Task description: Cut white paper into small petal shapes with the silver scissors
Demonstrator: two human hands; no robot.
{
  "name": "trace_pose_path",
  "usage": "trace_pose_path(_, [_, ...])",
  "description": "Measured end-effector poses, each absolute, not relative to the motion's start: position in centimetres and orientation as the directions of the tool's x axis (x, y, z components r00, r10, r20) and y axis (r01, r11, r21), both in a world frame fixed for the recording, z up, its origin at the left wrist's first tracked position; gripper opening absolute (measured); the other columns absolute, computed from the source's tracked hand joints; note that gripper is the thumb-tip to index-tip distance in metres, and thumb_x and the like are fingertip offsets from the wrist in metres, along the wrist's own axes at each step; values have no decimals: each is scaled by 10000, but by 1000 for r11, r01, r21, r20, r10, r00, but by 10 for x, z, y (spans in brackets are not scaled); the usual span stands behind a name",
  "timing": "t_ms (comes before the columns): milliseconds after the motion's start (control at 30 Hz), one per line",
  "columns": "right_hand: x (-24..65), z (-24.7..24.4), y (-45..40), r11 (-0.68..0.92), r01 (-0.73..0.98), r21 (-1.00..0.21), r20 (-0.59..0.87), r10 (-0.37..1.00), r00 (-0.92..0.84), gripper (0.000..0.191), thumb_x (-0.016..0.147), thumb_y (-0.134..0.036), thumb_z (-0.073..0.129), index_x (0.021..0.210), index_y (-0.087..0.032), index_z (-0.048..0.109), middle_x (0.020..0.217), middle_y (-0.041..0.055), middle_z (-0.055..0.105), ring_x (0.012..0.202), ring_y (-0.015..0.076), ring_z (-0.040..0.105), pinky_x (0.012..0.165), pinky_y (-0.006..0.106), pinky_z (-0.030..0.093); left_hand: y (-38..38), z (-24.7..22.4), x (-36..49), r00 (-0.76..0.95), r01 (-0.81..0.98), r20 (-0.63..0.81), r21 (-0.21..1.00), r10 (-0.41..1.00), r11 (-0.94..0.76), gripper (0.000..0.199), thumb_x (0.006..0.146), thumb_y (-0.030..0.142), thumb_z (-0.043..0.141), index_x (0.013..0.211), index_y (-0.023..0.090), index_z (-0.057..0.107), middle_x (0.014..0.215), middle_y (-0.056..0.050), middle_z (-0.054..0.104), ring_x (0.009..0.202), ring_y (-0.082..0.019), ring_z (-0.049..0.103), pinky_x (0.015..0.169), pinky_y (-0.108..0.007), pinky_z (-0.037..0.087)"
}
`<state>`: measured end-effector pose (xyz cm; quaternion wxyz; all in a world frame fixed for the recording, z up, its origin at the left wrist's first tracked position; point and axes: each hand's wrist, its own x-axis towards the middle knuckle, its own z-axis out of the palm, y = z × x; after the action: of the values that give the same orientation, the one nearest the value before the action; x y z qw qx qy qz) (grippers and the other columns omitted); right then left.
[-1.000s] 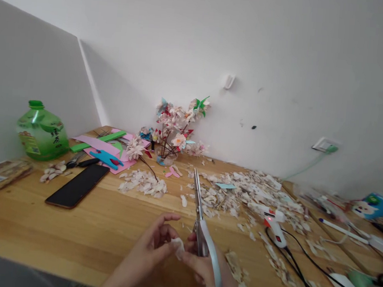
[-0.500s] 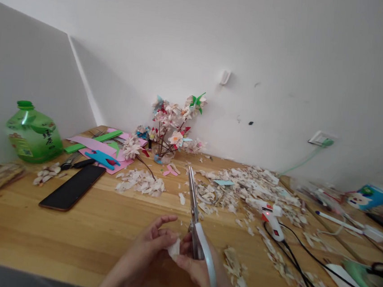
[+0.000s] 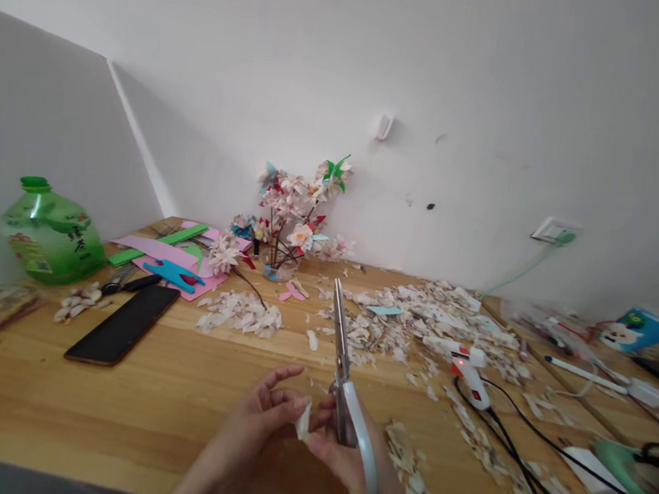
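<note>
Between thumb and fingers, my left hand [image 3: 263,419] pinches a small white shell-like piece [image 3: 303,421] at the lower middle of the view. My right hand [image 3: 347,454] carries scissors [image 3: 344,349] with pale grey handles, blades pointing away from me and together. Its thumb and fingertips are close beside the white piece; whether they touch it is hard to tell. Beyond the hands, a heap of whitish pieces [image 3: 241,313] lies on the wooden table [image 3: 174,411], and a bunch of handmade flowers [image 3: 295,205] stands in a small clear holder.
At the left are a green bottle [image 3: 54,236], a black phone [image 3: 122,324] and pink paper [image 3: 158,247]. On the right, a white glue gun [image 3: 471,377] with black cable lies near scattered scraps [image 3: 433,315]. A white wall [image 3: 440,71] rises behind.
The scissors have shifted slightly right, and the white piece has been turned so it looks narrower. The view has shifted a little.
</note>
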<state>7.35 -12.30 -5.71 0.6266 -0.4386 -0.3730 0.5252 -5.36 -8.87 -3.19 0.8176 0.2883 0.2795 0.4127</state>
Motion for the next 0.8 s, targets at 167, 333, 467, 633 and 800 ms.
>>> trace_pose_path(167, [76,-51,-124,78,-334,-939,-1,973,229,400,465,-351,789,748,-218,540,577,-39,637,549,124,579,545,233,444,-88,-30,-56,483,-455,-232,757,844,469,529,593,216,731,1049,154,469,637,-4,644,630,-158,623,652,-290,448])
trace_pose_path(333, [80,-49,-122,20,-293,-956,-51,971,232,440,433,-362,794,734,-214,510,561,-39,620,564,135,582,559,236,450,-87,-33,-57,505,-446,-200,773,840,452,578,567,204,742,1065,170,451,728,-40,664,705,-184,621,689,-317,432])
trace_pose_path(467, [87,-52,-117,4,-134,-991,-29,968,248,405,462,-347,768,724,-220,486,573,-36,613,563,157,577,564,275,462,-85,-36,-55,472,-405,-179,826,863,393,635,481,222,787,1015,175,446,641,-10,649,635,-164,604,641,-287,417])
trace_pose_path(633, [93,-54,-111,-12,-31,-999,-18,980,196,370,489,-275,752,723,-219,470,591,-29,624,606,173,599,614,305,474,-84,-40,-51,423,-385,-148,864,894,325,582,500,246,776,976,180,447,603,12,635,579,-130,579,595,-248,379])
trace_pose_path(800, [90,-59,-105,-35,-83,-996,-48,985,167,409,444,-366,762,689,-230,464,587,-11,643,621,216,627,612,355,498,-85,-35,-53,426,-377,-163,862,890,338,600,495,262,778,984,187,438,606,-2,648,650,-181,616,668,-295,392])
